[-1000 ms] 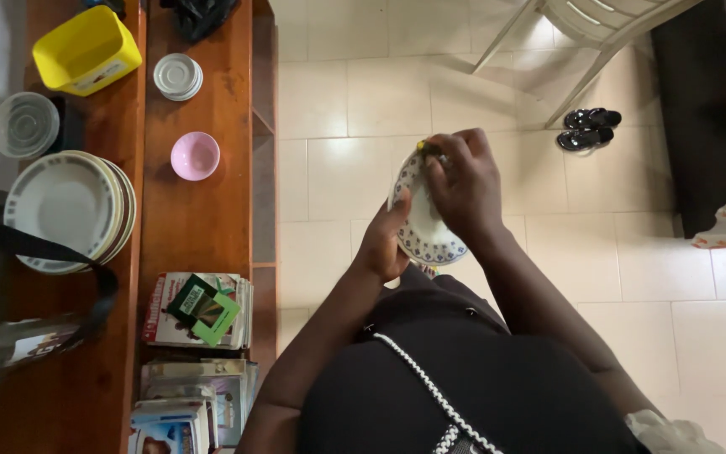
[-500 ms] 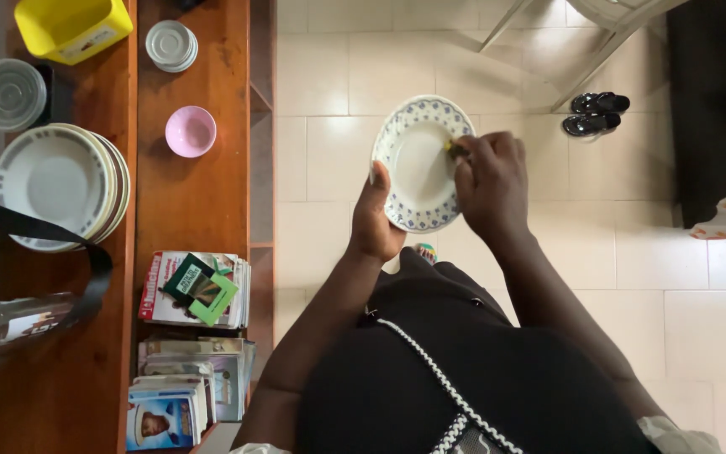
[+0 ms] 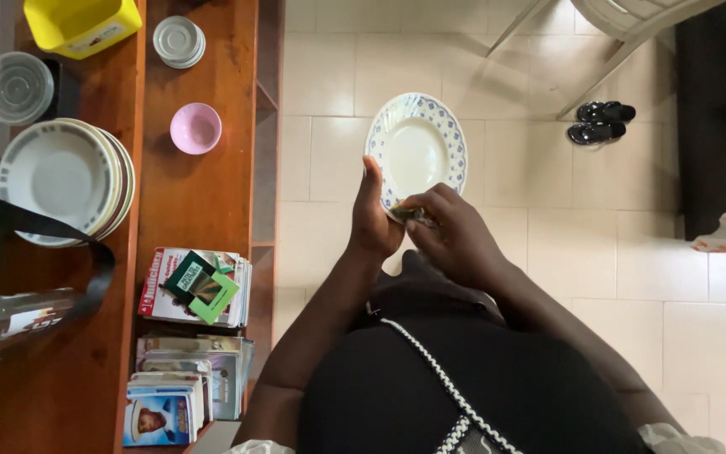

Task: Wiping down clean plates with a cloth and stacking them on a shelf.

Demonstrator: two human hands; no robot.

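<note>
We hold a plate up over the tiled floor, its face turned toward us, white with a blue patterned rim. Our left hand clamps its lower left edge, thumb lying up the rim. Our right hand is closed around a small greenish scrubber, pressed against the plate's bottom rim, so the two hands sit just beside each other. To the left stands a wooden surface bearing a stack of plates, a pink bowl, a yellow tub and magazines. A pair of black sandals lies on the floor beyond the plate.
</note>
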